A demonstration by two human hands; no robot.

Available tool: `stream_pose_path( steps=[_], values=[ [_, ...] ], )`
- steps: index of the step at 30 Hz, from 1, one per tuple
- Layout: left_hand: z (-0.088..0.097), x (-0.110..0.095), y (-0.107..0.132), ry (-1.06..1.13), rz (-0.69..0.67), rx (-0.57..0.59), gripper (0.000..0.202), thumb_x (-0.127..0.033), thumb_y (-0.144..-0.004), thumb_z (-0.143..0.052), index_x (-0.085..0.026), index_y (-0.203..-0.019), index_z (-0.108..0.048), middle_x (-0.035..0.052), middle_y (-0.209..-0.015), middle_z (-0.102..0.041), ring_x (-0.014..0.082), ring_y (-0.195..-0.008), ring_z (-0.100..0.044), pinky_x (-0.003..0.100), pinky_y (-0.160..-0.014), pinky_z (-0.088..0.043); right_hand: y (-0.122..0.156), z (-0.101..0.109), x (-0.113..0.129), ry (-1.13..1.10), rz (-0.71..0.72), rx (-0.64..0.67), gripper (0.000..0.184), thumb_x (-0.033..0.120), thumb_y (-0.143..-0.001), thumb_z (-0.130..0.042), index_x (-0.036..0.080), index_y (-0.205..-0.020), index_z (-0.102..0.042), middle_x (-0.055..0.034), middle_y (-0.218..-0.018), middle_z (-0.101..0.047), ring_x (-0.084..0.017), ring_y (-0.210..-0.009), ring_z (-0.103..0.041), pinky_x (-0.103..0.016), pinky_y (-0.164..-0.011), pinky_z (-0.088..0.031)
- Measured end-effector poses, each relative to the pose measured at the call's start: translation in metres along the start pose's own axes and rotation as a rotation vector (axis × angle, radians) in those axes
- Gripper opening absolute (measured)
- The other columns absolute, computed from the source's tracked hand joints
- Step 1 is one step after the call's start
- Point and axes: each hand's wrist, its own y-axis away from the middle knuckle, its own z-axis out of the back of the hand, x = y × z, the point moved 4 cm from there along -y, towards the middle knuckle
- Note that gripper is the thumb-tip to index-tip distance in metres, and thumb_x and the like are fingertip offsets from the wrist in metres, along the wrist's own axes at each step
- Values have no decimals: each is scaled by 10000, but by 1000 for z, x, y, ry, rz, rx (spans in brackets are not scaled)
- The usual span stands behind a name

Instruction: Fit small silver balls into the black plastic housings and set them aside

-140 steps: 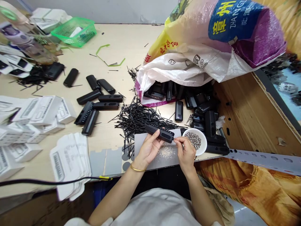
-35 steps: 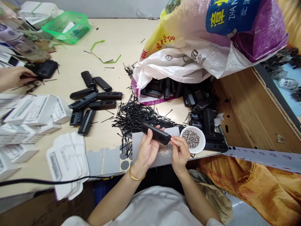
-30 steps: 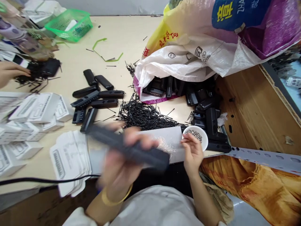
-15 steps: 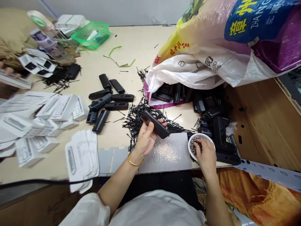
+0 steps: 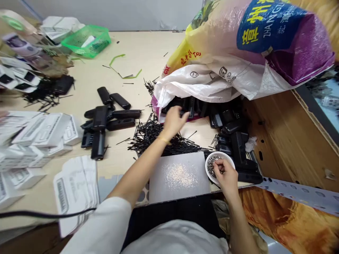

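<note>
My left hand (image 5: 173, 122) reaches to the mouth of the plastic sack (image 5: 209, 79), thumb apart from the fingers, by the black oblong plastic cases (image 5: 192, 107) inside. Nothing shows in its grasp, though some fingertips are blurred. On the right, my right hand (image 5: 226, 174) dips into a white bowl (image 5: 230, 157) of small shiny metal pieces (image 5: 211, 164). Its thumb and fingers are pinched together, and whatever they hold is too small to make out. Beneath my left forearm lies a heap of thin black sticks (image 5: 148, 135).
Several black cases (image 5: 100, 118) are piled at left centre. White printed cartons (image 5: 50, 128) and flat white cards (image 5: 76, 187) lie further left. A grey sheet (image 5: 159, 176) carries pale granules (image 5: 181, 175). More cases (image 5: 239, 141) lie beside a wooden panel (image 5: 286, 134). A green basket (image 5: 99, 40) stands behind.
My left hand has let go of the black case, which now lies on the left pile, and has moved to the sack's mouth. My right hand stays in the bowl. The view has shifted.
</note>
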Motion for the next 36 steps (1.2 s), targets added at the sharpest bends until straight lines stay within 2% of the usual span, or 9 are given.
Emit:
stream_pose_path(
  steps=[2, 5, 9, 14, 19, 22, 25, 32, 36],
  values=[
    [-47, -25, -18, -81, 33, 78, 660, -277, -743, -723, 41, -1275, -498, 266, -1154, -543, 401, -1133, -498, 520, -973, -383, 3, 4, 4, -173, -85, 9, 285, 392, -884, -537, 122, -824, -607, -55, -847, -613, -98, -677, -536, -205, -638, -432],
    [-69, -30, -37, -24, 156, 87, 752, -40, -669, -684, 22, -1365, -405, 287, -1225, -500, 424, -1209, -447, 550, -1012, -333, 6, 8, 13, -363, -131, -4, 285, 391, -856, -604, 110, -809, -610, -84, -897, -623, -131, -825, -596, -210, -722, -487],
    [-39, -7, -11, 568, 310, 196, 623, -8, -668, -667, -105, -1260, -499, 141, -1032, -607, 281, -1062, -582, 448, -992, -418, 7, 7, 21, -520, -128, -40, 245, 352, -834, -648, 109, -815, -618, -81, -867, -620, -135, -844, -612, -228, -785, -510],
    [-2, -10, 89, 1204, 468, 304, 851, -39, -647, -735, -291, -1354, -333, 52, -1067, -633, 185, -986, -641, 373, -931, -494, 7, -7, 35, -446, 12, 9, 181, 288, -895, -570, 149, -930, -681, -67, -918, -631, -124, -858, -608, -223, -760, -497],
    [-3, -15, 150, 1406, 771, 196, 380, -217, -799, -682, -171, -1111, -471, 117, -1136, -636, 240, -971, -661, 437, -858, -539, 18, -23, 46, -435, -34, 1, 207, 307, -921, -555, 136, -934, -671, -68, -929, -644, -123, -832, -623, -226, -741, -507],
    [-6, -14, 163, 1493, 958, 134, 152, -201, -911, -541, -118, -1037, -515, 140, -1118, -649, 220, -927, -672, 408, -843, -549, 23, -26, 55, -483, -13, -91, 165, 277, -919, -578, 134, -919, -660, -66, -957, -633, -124, -897, -615, -235, -799, -504],
    [-7, -16, 169, 1527, 1044, 134, 160, -181, -955, -459, -81, -1043, -549, 146, -1106, -657, 181, -885, -676, 338, -815, -556, 23, -24, 66, -444, 60, -201, 130, 234, -907, -600, 134, -851, -661, -59, -925, -609, -121, -919, -585, -252, -850, -477],
    [-7, -19, 177, 1547, 1043, 99, 178, -173, -966, -431, -66, -1037, -554, 134, -1088, -666, 193, -900, -676, 340, -820, -560, 21, -23, 76, -460, 163, -261, 74, 130, -890, -596, 138, -843, -652, -29, -875, -599, -88, -862, -578, -215, -806, -468],
    [-7, -18, 179, 1546, 1043, 73, 187, -172, -969, -422, -74, -1073, -543, 134, -1108, -661, 210, -914, -676, 402, -868, -552, 20, -27, 68, -537, 96, -239, 86, 168, -882, -617, 128, -818, -660, -37, -842, -601, -98, -825, -585, -215, -762, -476]
  ],
)
